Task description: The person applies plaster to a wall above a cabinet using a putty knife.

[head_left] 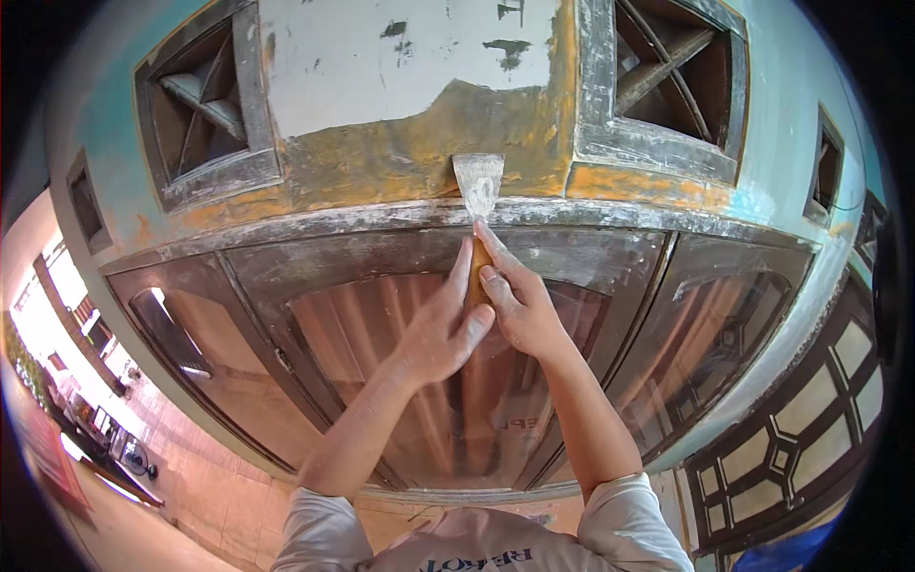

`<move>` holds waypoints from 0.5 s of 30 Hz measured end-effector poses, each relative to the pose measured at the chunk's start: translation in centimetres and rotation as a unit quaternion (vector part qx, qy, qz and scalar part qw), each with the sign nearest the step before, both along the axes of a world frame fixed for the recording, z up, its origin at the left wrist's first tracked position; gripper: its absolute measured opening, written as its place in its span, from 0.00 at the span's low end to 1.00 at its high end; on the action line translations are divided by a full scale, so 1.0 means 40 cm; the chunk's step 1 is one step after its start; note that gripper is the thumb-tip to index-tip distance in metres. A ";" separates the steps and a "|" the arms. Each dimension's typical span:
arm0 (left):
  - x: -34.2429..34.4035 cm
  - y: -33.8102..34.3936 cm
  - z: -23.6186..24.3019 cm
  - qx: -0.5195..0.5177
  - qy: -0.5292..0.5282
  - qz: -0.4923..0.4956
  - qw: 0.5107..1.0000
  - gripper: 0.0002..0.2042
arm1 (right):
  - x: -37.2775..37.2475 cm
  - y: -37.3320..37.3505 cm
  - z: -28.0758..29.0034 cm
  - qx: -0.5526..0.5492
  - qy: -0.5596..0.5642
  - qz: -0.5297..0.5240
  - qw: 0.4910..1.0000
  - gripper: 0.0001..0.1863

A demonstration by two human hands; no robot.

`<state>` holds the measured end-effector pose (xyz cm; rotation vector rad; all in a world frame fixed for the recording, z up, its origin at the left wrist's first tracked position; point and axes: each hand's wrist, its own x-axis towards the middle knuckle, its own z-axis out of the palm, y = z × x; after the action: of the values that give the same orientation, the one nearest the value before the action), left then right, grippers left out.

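Both my hands are raised in front of me around one putty knife (478, 178) with a wide metal blade and a wooden handle. My right hand (522, 303) grips the handle, its index finger stretched up along it toward the blade. From the other side my left hand (441, 327) closes on the handle, with the thumb across its lower end. Pale dust or filler coats the blade, which lies against the wall's bare brown-grey strip (381, 157) just above the window's top frame (372, 217). White filler (362, 57) covers the wall higher up.
Below the frame are brown glazed panels (353, 324) with curtains behind. Square vents with crossed bars (205, 105) sit at upper left and upper right (667, 71). At right stands a dark grille with pale panes (801, 419). A tiled floor (205, 477) and a fan (138, 460) show lower left.
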<state>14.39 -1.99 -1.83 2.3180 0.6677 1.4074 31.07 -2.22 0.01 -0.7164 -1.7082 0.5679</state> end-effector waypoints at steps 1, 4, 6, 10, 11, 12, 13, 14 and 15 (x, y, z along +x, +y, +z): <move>-0.006 -0.013 -0.007 0.002 -0.002 0.005 1.000 0.40 | -0.014 0.008 0.003 0.042 -0.008 0.024 0.999 0.28; -0.020 -0.033 0.002 0.008 -0.039 0.065 0.997 0.43 | -0.031 0.006 0.012 0.040 -0.037 0.084 0.995 0.30; -0.031 -0.038 0.034 0.024 -0.015 0.160 0.987 0.45 | -0.043 0.012 0.019 0.007 -0.067 0.153 0.986 0.32; -0.067 -0.047 0.086 -0.033 0.069 0.319 0.945 0.39 | -0.047 -0.009 0.104 0.011 -0.215 0.044 0.976 0.32; -0.085 -0.039 0.078 0.027 0.051 0.351 0.935 0.34 | -0.051 -0.011 0.130 0.046 -0.215 0.037 0.975 0.31; -0.114 -0.023 0.064 0.026 0.049 0.356 0.933 0.34 | -0.046 -0.028 0.161 0.082 -0.215 0.007 0.973 0.30; -0.154 -0.008 0.050 0.037 -0.017 0.346 0.937 0.31 | -0.045 -0.038 0.194 0.121 -0.214 -0.017 0.969 0.30; -0.173 -0.005 0.053 0.049 -0.084 0.327 0.940 0.30 | -0.034 -0.017 0.219 0.216 -0.200 -0.065 0.954 0.28; -0.191 -0.010 0.058 0.046 -0.126 0.298 0.945 0.28 | -0.016 -0.008 0.254 0.279 -0.184 -0.097 0.937 0.27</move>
<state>6.76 -2.41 0.48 2.0233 1.3178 1.9830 30.45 -2.53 10.19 -0.5864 -1.9860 -0.2114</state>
